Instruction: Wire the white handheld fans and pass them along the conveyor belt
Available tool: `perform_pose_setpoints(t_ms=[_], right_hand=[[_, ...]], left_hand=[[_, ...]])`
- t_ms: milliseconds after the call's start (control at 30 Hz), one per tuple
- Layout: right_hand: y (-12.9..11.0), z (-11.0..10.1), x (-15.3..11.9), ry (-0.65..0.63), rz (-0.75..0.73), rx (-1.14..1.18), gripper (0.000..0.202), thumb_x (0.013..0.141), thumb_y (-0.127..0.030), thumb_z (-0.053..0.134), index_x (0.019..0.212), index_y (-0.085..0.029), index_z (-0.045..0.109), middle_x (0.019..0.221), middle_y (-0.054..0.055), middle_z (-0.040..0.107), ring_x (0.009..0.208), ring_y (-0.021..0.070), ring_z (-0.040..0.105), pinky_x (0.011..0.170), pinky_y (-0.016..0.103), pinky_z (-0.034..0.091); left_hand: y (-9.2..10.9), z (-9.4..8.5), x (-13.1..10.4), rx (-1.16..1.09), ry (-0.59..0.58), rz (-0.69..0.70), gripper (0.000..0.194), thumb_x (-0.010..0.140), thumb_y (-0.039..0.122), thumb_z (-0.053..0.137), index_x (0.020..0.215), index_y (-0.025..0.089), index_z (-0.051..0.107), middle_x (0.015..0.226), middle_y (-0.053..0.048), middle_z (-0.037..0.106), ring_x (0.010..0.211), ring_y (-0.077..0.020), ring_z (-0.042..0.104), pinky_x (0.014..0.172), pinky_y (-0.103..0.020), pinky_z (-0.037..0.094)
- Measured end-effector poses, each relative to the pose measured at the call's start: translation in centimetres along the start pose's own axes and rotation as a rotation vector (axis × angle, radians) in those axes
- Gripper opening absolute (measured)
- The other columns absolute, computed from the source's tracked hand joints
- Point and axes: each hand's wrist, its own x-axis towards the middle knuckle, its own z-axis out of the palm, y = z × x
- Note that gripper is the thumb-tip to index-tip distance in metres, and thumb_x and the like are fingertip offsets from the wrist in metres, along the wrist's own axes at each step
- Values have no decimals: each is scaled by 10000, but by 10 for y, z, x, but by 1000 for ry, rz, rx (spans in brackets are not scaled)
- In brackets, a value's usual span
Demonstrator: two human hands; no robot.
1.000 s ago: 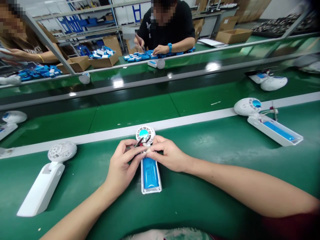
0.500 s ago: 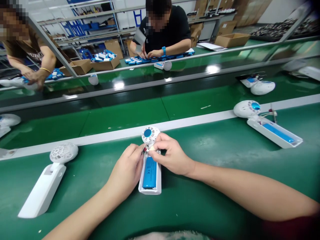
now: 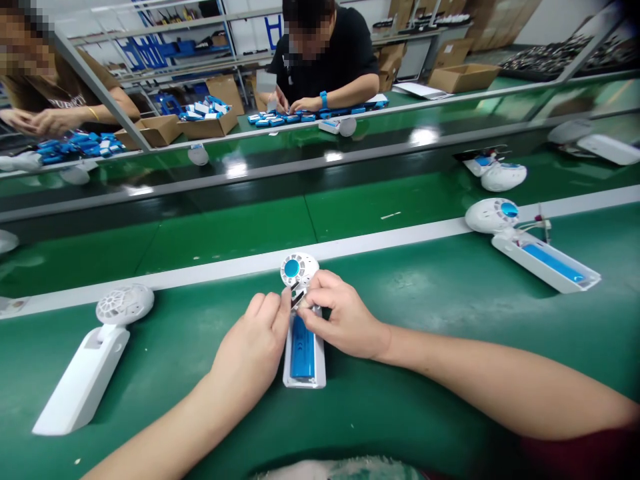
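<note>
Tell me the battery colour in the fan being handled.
The battery is blue; the head view shows it best.

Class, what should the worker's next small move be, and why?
Probably ease the pale part in the right hand toward the thin dark piece by the left hand, since both hands are close together over the open fan handle, its blue battery exposed.
</note>
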Motion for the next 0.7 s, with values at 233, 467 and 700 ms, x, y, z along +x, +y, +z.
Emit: perform_pose_setpoints(t_ms=[233, 467, 700], right_hand=[[-4, -1, -5, -37, -76, -94, 182, 748, -137, 500, 566, -136, 498, 665, 7, 421, 695, 127, 387, 662, 283, 310], [-1, -5, -4, -11, 22, 117, 154, 752, -127, 512, 599, -142, 526, 684, -2, 420, 678, 109, 417, 666, 274, 339], [-2, -7, -1, -34, 0, 85, 157, 754, -136, 521, 599, -143, 548, 670, -4, 414, 700, 116, 414, 654, 270, 321]], left_hand=[[6, -6, 0, -216, -61, -104, 311, 847, 122, 322, 1114, 100, 479, 809, -72, 485, 693, -172, 475, 601, -317, 492], [0, 0, -1, -512, -70, -128, 308, 876, 189, 316, 1157, 171, 440, 872, -56, 475, 796, -157, 489, 704, -295, 472], [2, -2, 1, -598, -62, -190, 292, 881, 210, 312, 1128, 170, 461, 883, -50, 470, 800, -140, 499, 707, -265, 458]])
